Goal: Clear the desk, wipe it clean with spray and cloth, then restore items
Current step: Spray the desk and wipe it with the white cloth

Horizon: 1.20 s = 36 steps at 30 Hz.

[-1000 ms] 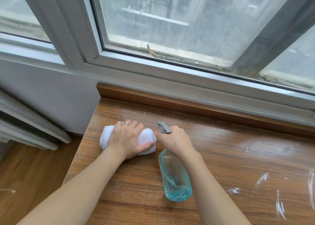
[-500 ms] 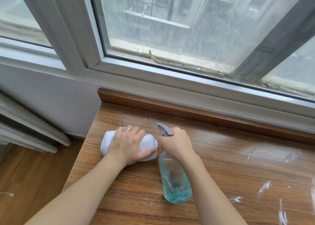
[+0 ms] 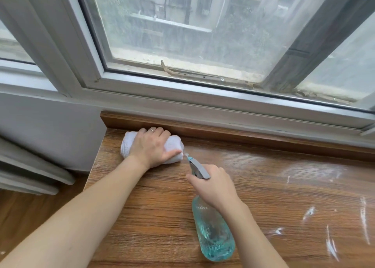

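My left hand (image 3: 152, 146) presses a rolled white cloth (image 3: 174, 144) onto the wooden desk (image 3: 154, 202), at its far left corner against the raised back edge. My right hand (image 3: 215, 186) grips the neck of a clear spray bottle (image 3: 213, 233) with light blue liquid. The bottle is tilted, its grey trigger head (image 3: 197, 167) pointing at the cloth's right end, almost touching it. White streaks (image 3: 328, 241) mark the desk surface on the right.
A wooden back rail (image 3: 243, 135) runs along the desk under the white window frame (image 3: 203, 103). A grey radiator (image 3: 30, 176) hangs on the wall to the left, above a wooden floor (image 3: 30, 217). The desk's left edge drops off beside the cloth.
My left hand has pushed the cloth away from me to the back rail. My right hand has kept the bottle close behind it, the nozzle now pointing at the cloth.
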Motion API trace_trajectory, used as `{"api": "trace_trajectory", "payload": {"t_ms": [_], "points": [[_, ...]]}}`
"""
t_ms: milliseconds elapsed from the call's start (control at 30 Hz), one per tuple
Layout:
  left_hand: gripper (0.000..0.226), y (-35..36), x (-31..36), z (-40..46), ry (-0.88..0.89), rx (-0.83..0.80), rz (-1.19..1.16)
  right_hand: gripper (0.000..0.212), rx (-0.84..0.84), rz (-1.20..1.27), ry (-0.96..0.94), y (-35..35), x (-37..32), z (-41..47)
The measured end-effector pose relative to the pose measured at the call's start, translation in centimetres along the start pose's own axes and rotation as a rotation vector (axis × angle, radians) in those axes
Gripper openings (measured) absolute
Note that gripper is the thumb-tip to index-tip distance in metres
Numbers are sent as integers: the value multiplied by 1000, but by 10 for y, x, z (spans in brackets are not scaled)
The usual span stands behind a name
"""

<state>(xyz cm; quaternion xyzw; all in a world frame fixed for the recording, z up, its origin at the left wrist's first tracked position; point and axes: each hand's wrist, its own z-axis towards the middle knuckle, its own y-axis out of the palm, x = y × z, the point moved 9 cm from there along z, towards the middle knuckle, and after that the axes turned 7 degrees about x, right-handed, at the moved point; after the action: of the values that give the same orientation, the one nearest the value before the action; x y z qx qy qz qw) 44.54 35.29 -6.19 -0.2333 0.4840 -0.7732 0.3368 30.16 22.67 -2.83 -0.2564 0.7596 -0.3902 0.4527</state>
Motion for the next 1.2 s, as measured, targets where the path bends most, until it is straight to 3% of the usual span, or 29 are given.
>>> {"api": "trace_trajectory", "payload": {"t_ms": [233,467,700,1033,1200], "points": [[70,-14,12,-23,-158,-5,0,37,20,44,3,-4,2,-7],[81,-28,43,-83,-210,46,62,36,0,70,23,-2,9,-2],[83,-11,31,-49,-129,58,126,40,-11,93,17,-2,11,5],[90,6,18,-3,-235,-169,77,40,9,83,49,-10,27,8],[77,-12,27,-31,-204,-79,40,41,-43,69,97,-6,42,8]]}}
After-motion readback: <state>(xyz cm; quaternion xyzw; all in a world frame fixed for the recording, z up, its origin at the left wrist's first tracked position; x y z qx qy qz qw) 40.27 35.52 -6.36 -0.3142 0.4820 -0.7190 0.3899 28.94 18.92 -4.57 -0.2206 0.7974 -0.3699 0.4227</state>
